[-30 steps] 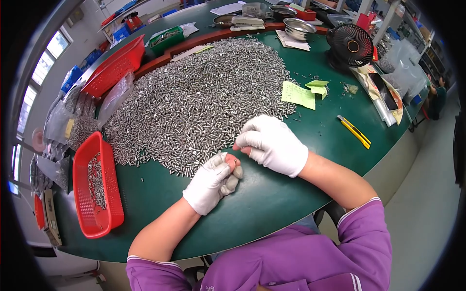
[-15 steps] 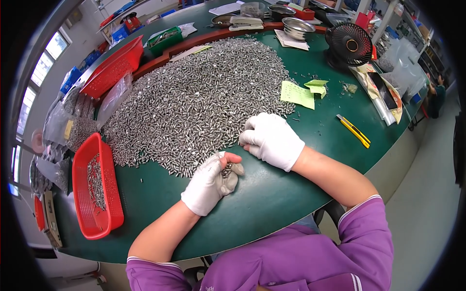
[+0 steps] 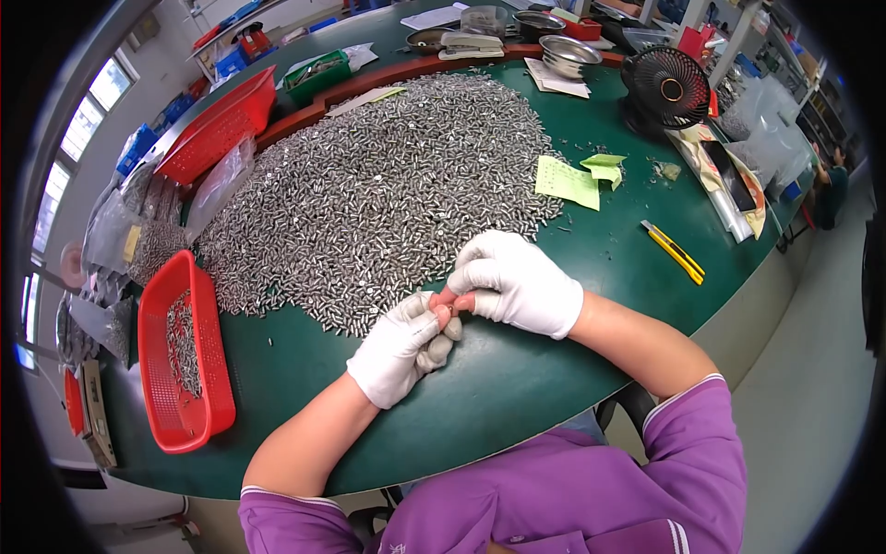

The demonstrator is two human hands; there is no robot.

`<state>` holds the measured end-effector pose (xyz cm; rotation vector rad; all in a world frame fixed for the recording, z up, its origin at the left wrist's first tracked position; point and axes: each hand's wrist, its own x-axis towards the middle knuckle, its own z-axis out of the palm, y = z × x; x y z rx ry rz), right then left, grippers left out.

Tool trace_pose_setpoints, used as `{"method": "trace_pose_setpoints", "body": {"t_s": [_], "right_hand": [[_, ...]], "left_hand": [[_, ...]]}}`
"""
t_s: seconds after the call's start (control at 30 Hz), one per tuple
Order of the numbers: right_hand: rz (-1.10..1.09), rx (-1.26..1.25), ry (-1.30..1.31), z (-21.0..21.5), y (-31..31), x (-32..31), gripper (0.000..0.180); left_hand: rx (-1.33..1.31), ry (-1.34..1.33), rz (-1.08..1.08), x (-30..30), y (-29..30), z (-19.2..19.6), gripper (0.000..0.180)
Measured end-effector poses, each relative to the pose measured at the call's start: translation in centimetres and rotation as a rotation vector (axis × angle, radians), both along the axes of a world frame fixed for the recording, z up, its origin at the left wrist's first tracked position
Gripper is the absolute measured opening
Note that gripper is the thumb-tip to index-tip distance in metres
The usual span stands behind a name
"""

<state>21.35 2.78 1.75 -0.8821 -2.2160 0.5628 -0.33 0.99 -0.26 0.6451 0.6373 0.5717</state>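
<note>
While both hands meet at the near edge of the bench (image 3: 591, 268): sorting step in hand.
Left hand (image 3: 402, 345): gloved, curled around a few small metal pieces, bare fingertips pinching one.
Right hand (image 3: 517, 282): gloved, fingers pressed together, touching the left fingertips.
Pile of metal pieces (image 3: 388, 194): mid-bench, just beyond the hands.
Red basket (image 3: 205, 369): left edge, partly filled.
Next move, likely: a steady pinch, then another piece from the pile.

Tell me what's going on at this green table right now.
A person in white gloves sits at a green table beside a big heap of small metal pieces. The left hand and right hand meet at the fingertips at the heap's near edge, apparently pinching a small piece. A red basket at the left holds more pieces.
</note>
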Motion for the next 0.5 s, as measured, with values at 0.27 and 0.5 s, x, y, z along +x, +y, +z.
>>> {"method": "trace_pose_setpoints", "body": {"t_s": [0.27,0.5], "right_hand": [[-0.273,0.197,-0.192,-1.3,1.1,0.9,0.012],[-0.199,0.253,-0.341,-0.8,1.0,0.5,0.012]], "left_hand": [[-0.039,0.019,0.032,-0.1,0.0,0.0,0.024],[0.1,0.023,0.112,0.4,-0.7,0.4,0.03]]}}
